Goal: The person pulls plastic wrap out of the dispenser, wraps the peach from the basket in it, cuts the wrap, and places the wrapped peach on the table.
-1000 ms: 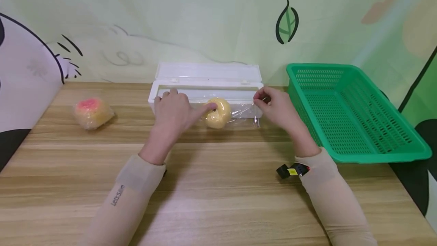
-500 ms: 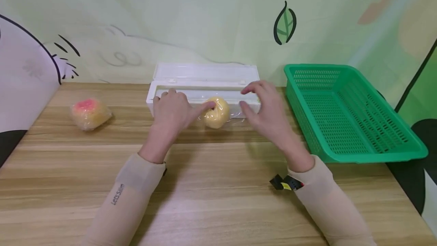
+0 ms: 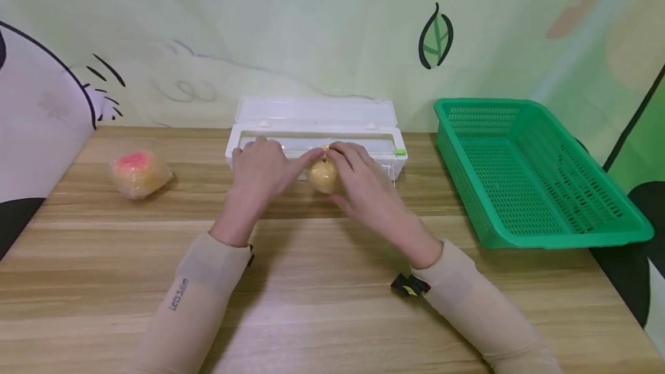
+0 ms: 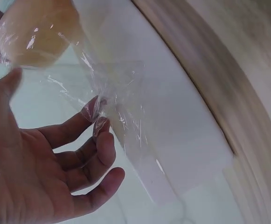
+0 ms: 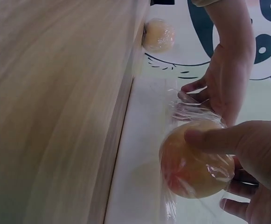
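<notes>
A round yellow fruit with a red blush [image 3: 322, 179] is held in front of the white plastic wrap dispenser [image 3: 322, 128], with clear film about it. My right hand [image 3: 363, 189] grips the fruit, thumb on one side and fingers on the other, as the right wrist view shows. To its left, the left hand [image 3: 260, 172] pinches the clear plastic wrap [image 4: 121, 107] between its fingers at the dispenser's front. In the head view the left thumb reaches to the top of the fruit. The film runs from the fruit along the dispenser's edge.
A second fruit [image 3: 140, 175], wrapped in film with a pink top, sits at the left of the wooden table. A green basket [image 3: 571, 241] stands on the right. The dispenser's lid [image 3: 317, 111] is raised; a green slider [image 3: 399, 152] shows at its right end.
My right hand let go of the film's right end, moved left with spread fingers and took hold of the fruit. The fruit shifted slightly left. My left hand stayed in place.
</notes>
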`<state>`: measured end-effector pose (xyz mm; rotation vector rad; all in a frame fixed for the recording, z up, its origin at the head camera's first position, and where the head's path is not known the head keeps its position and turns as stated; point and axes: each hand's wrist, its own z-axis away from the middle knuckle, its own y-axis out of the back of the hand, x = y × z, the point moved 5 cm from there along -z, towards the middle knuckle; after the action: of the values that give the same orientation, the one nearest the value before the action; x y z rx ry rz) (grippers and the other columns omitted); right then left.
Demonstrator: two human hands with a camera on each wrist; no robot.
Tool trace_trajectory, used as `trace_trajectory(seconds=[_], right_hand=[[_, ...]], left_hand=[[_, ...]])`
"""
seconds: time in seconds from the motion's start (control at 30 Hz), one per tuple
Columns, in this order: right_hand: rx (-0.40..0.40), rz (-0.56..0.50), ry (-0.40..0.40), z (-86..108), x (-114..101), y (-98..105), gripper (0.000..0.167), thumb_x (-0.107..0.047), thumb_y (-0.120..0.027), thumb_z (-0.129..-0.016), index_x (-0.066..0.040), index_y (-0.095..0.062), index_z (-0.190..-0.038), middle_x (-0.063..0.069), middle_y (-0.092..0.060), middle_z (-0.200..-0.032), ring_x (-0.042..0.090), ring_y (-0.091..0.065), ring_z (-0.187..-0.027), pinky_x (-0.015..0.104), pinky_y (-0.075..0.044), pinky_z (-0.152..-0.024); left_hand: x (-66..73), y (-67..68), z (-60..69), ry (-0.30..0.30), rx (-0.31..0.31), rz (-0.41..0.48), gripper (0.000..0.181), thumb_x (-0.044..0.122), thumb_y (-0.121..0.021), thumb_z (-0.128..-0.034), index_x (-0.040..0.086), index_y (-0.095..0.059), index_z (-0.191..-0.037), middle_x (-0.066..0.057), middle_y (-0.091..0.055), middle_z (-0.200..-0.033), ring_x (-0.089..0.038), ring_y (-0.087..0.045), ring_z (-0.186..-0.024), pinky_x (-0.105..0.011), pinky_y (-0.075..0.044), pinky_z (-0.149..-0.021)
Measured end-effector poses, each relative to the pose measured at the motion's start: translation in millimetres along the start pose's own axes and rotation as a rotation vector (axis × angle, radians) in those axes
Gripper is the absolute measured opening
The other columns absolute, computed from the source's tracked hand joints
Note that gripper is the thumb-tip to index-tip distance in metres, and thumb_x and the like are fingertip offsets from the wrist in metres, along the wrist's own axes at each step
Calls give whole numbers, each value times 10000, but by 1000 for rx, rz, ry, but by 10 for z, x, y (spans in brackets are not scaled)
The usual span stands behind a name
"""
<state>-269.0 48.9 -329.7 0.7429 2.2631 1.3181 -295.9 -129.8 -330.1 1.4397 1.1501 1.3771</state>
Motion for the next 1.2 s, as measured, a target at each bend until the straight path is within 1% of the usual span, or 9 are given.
trace_trajectory(seconds=[0.2, 0.37, 0.47, 0.6, 0.7, 0.8, 0.93, 1.07, 1.2], right_hand=[[-8, -50, -55, -9, 54, 14, 742, -77, -926, -755, 51, -532, -1371, 189, -524, -1399, 334, -474, -1318, 400, -397, -1123], [-30, -161, -97, -24, 131, 55, 787, -50, -908, -766, 42, -473, -1415, 190, -533, -1408, 327, -473, -1331, 419, -370, -1142], [-45, -180, -113, -26, 175, 77, 795, -63, -891, -788, 33, -439, -1435, 187, -536, -1400, 321, -475, -1326, 415, -375, -1135], [-57, -161, -103, -21, 196, 94, 771, -79, -869, -805, 23, -439, -1437, 189, -523, -1415, 324, -464, -1343, 416, -373, -1137], [-58, -154, -90, -28, 189, 101, 729, -87, -838, -822, 16, -459, -1436, 201, -499, -1452, 339, -448, -1367, 431, -363, -1145], [-61, -137, -88, -43, 180, 100, 671, -101, -797, -845, 0, -490, -1433, 215, -471, -1495, 356, -440, -1382, 457, -363, -1144], [-83, -99, -90, -70, 153, 91, 620, -122, -745, -867, -10, -511, -1429, 233, -436, -1533, 381, -423, -1402, 480, -348, -1152], [-120, -35, -93, -101, 105, 84, 637, -174, -752, -877, -5, -502, -1437, 242, -414, -1551, 397, -398, -1420, 475, -298, -1182], [-179, 31, -121, -126, 65, 59, 760, -295, -841, -861, -5, -472, -1459, 237, -389, -1570, 396, -365, -1441, 456, -218, -1216]], left_hand=[[-134, 114, -5, -25, 49, 111, 809, 743, -337, -993, 58, -647, -693, -99, -634, -676, -324, -639, -730, -565, -500, -795], [-214, 246, 26, -101, 81, 165, 534, 520, -546, -1020, 19, -711, -940, -149, -686, -931, -324, -640, -864, -498, -513, -739], [-213, 276, 64, -157, -22, 226, 474, 477, -689, -952, 8, -671, -1018, -152, -660, -967, -323, -612, -878, -475, -502, -748], [-260, 261, 124, -134, -181, 227, 485, 484, -829, -827, 38, -637, -831, -39, -565, -726, -227, -509, -671, -374, -435, -600], [-310, 241, 154, -94, -248, 176, 532, 556, -841, -785, 69, -630, -738, 13, -473, -649, -184, -436, -626, -343, -377, -553], [-331, 211, 151, -86, -291, 164, 538, 574, -830, -789, 57, -680, -788, -14, -530, -686, -204, -474, -661, -357, -407, -576], [-324, 163, 105, -162, -317, 194, 371, 404, -765, -908, 35, -739, -928, -41, -646, -803, -231, -559, -756, -388, -467, -674], [-344, 169, 81, -246, -311, 249, 224, 240, -679, -967, 47, -738, -872, -14, -614, -733, -207, -538, -721, -377, -452, -676], [-428, 255, 116, -268, -305, 284, 251, 235, -662, -975, 79, -689, -780, 6, -517, -660, -184, -470, -660, -357, -401, -623]])
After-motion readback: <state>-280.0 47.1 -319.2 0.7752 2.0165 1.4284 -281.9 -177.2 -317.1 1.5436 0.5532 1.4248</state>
